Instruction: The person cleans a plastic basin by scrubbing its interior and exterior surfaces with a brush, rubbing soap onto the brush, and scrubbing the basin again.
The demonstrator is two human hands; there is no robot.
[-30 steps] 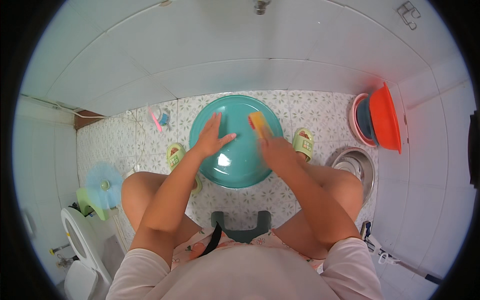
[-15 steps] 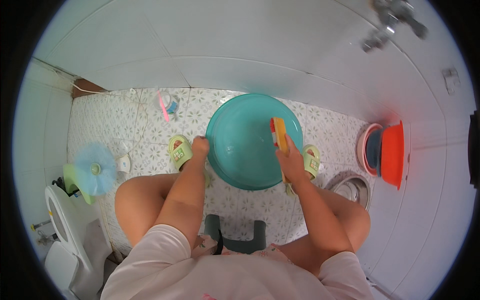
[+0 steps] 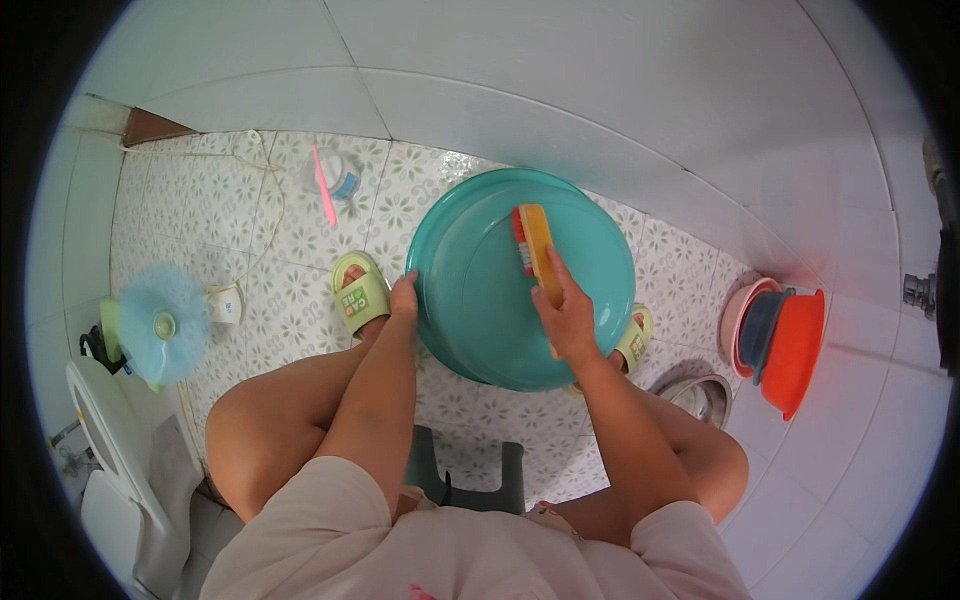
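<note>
Between my feet is a large round teal basin (image 3: 470, 300), tilted up from the tiled floor. My left hand (image 3: 404, 296) grips its left rim, the fingers partly hidden behind the edge. My right hand (image 3: 567, 315) is closed around a scrubbing brush (image 3: 538, 243) with a yellow back and red and white bristles. The brush is over the right half of the basin, its bristles turned to the left. Whether they touch the teal surface I cannot tell.
Green slippers (image 3: 362, 300) flank the basin, and a grey-green stool (image 3: 484, 497) is beneath me. A pink toothbrush (image 3: 325, 190) lies by a clear cup at the far left. Left are a blue fan (image 3: 165, 326) and white toilet (image 3: 110, 430); right, stacked basins (image 3: 797, 350) and a metal bowl (image 3: 712, 402).
The basin has tilted and come up closer to me. My right hand has moved the brush slightly left and away from me over it. The view has shifted too.
</note>
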